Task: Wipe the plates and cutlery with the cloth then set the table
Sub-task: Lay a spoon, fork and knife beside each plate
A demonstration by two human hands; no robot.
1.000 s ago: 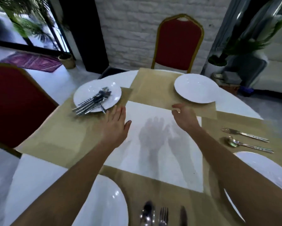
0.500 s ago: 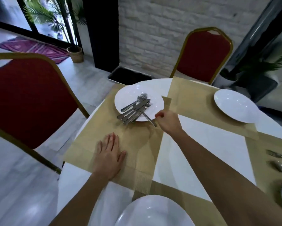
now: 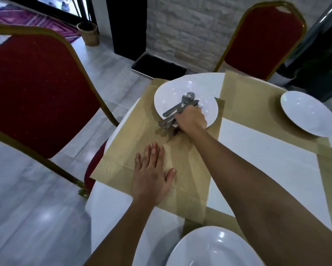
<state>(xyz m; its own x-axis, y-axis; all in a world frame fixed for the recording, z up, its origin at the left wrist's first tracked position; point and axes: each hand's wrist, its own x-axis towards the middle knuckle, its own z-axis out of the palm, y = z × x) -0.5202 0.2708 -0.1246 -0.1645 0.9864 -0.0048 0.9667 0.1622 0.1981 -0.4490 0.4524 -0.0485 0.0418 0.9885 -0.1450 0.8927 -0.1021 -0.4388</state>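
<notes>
Soft, cool light is filling the room, with daylight coming in through the glass door (image 3: 65, 4) at the top left. Small white glints are sitting on all 3 plates: the near plate (image 3: 209, 248), the middle plate (image 3: 169, 93) and the far plate (image 3: 313, 118). The cutlery (image 3: 180, 106) is catching dull highlights. The right hand (image 3: 192, 120) is casting a soft shadow onto the placemat (image 3: 142, 139). The floor (image 3: 36, 217) is shining palely and smearing into blur at the lower left. The chair frame (image 3: 80, 60) is bowing with wide-angle distortion.
</notes>
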